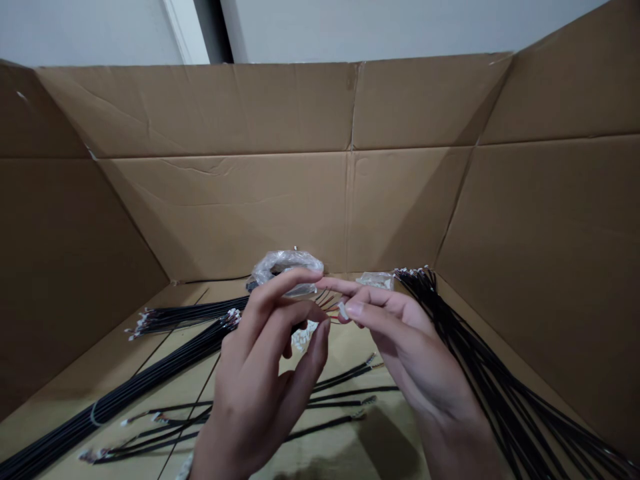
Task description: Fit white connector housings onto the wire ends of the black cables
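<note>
My right hand (pixel 400 327) pinches a small white connector housing (pixel 343 309) between thumb and fingers. My left hand (pixel 270 347) is closed at thumb and fingertip on a thin red wire (pixel 335 317) that runs to the housing. Several thin coloured wires (pixel 327 301) fan out just behind the fingertips, and my left hand partly hides them. Both index fingers almost meet above the housing. Beyond the hands, a pile of loose white connector housings (pixel 303 335) lies on the cardboard surface. Whether the wire tip sits inside the housing is too small to tell.
Black cable bundles lie at left, one (pixel 150 387) tied with a band and one (pixel 190 315) behind it. A larger bundle (pixel 465 360) runs along the right. Loose cables (pixel 335 403) lie beneath my hands. Plastic bags (pixel 287 262) stand against the cardboard wall (pixel 225 220).
</note>
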The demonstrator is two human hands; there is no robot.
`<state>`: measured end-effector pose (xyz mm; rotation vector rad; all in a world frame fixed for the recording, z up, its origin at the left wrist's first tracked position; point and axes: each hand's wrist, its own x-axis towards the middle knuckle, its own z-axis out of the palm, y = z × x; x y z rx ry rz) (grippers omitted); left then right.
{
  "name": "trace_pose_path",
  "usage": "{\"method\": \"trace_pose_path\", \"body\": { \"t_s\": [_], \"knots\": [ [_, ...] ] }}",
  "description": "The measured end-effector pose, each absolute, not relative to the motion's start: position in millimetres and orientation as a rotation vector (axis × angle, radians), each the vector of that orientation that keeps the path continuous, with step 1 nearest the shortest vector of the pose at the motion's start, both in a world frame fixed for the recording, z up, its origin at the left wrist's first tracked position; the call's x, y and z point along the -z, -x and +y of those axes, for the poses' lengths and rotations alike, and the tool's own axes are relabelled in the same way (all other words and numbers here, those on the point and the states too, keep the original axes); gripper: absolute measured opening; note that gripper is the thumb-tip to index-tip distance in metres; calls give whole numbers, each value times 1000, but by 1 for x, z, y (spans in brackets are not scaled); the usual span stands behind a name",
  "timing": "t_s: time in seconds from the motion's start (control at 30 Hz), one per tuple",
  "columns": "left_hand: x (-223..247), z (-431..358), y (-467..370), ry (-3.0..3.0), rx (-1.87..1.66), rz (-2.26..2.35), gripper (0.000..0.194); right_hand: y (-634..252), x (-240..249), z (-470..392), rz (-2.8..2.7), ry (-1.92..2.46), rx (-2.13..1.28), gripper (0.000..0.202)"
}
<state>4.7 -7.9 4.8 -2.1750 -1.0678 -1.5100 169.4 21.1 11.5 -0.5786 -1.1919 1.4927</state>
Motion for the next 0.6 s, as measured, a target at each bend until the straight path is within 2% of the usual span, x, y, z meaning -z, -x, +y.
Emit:
{"method": "trace_pose_path", "body": {
  "t_s": [0.6],
  "knots": [
    [-2,-7,-2,2156,1496,-1059,15,-167,-10,13,-1300,662,-1248,13]
  ]
}}
